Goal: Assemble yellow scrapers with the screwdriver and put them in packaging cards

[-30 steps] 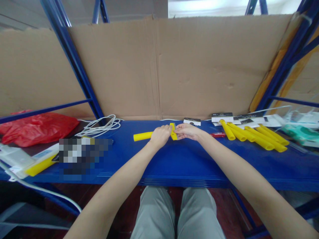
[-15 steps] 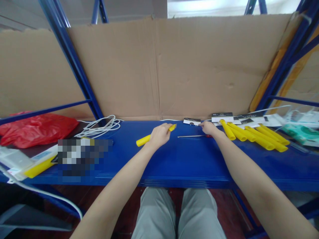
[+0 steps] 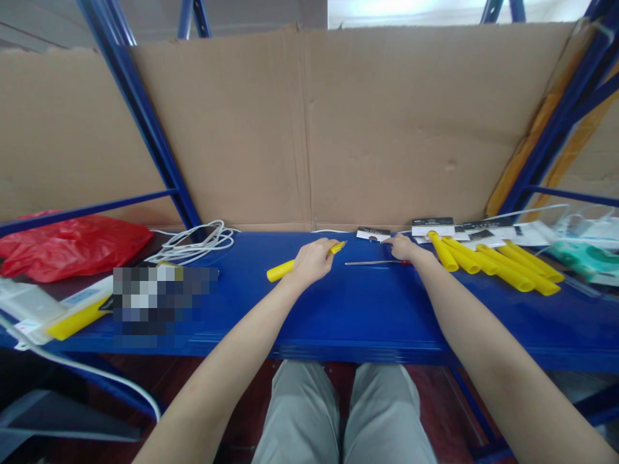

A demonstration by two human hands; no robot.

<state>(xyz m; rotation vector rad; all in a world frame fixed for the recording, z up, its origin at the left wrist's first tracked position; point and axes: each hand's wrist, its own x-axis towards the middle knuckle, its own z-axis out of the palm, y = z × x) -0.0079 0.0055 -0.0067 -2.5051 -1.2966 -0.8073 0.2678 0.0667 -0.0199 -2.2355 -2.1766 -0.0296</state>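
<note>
My left hand [image 3: 313, 261] is wrapped round a yellow tube [image 3: 280, 270]. The tube's wide end sticks out to the left, and its narrower end shows past my fingertips on the right. My right hand [image 3: 401, 247] reaches to the small black-and-white card [image 3: 372, 234] at the back of the table. Its thumb and forefinger are close together at the card's right edge; whatever is between them is too small to make out. Beneath this hand lies a screwdriver [image 3: 370, 263], shaft pointing left, its red handle partly hidden by the hand.
Several yellow tubes [image 3: 512, 274] lie at right, near black-and-white cards [image 3: 432, 225] and a green-and-white packet [image 3: 583, 259]. To the left are a coiled white cable [image 3: 207, 240], a red plastic bag [image 3: 77, 248] and another yellow piece [image 3: 77, 321]. A cardboard sheet [image 3: 387, 129] backs the blue table [image 3: 338, 316].
The view has shifted very slightly. My left hand still grips the yellow tube, and the fingertips of my right hand have moved a little left at the card's edge.
</note>
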